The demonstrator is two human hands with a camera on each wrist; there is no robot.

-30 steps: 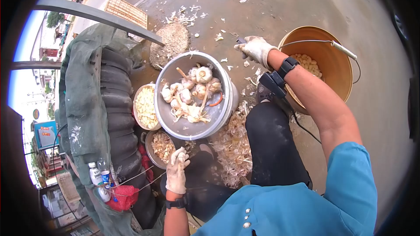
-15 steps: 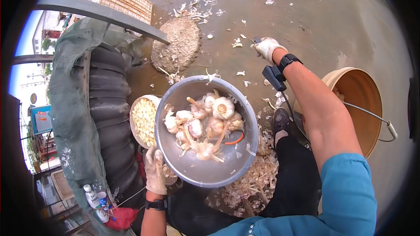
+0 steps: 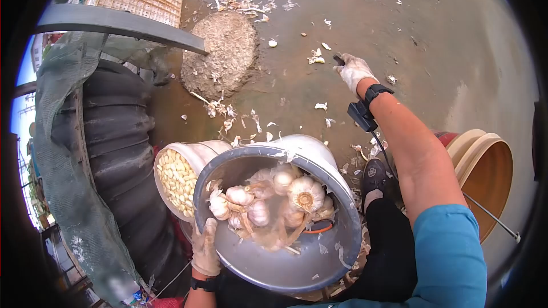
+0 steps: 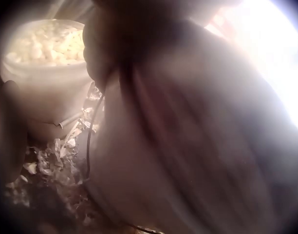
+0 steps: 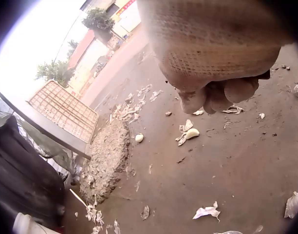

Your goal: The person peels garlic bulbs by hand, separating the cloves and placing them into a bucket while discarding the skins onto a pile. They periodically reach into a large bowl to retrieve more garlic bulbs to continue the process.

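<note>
Lifted nearer, tilted: metal basin [image 3: 268,262] of garlic bulbs [image 3: 305,194], left hand [image 3: 204,248] gripping near-left rim; right hand [image 3: 354,71] far right, curled around dark handle.

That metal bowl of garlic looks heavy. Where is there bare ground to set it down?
The barest ground lies beyond the right hand, toward the top right, with only stray garlic skins. Crowded: near the left hand, where the metal bowl, the white bucket of peeled cloves, the brown bucket and the husk pile sit close.
</note>
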